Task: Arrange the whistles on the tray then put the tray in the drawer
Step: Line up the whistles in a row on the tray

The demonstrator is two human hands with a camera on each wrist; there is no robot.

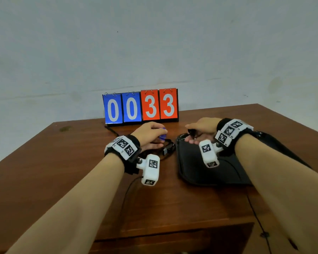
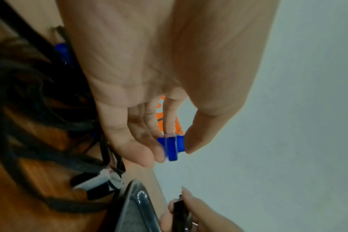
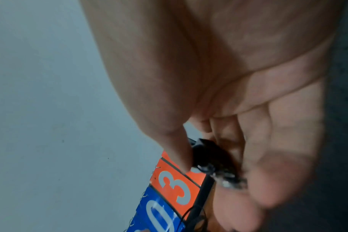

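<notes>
My left hand (image 1: 151,133) pinches a blue whistle (image 1: 162,135) between thumb and fingertips, just left of the black tray (image 1: 196,173). The left wrist view shows the same blue whistle (image 2: 172,146) held at the fingertips of that hand (image 2: 169,147). My right hand (image 1: 198,132) holds a black whistle (image 1: 192,133) over the tray's far left corner. In the right wrist view the black whistle (image 3: 207,158) sits between thumb and curled fingers of my right hand (image 3: 215,164). Black lanyard cords (image 1: 166,149) lie tangled on the table between my hands.
A flip scoreboard (image 1: 140,107) reading 0033 stands at the back edge of the wooden table (image 1: 62,171), against the wall. A thin black cable (image 1: 255,213) runs across the table's front right. The table's front edge (image 1: 173,233) shows below my arms.
</notes>
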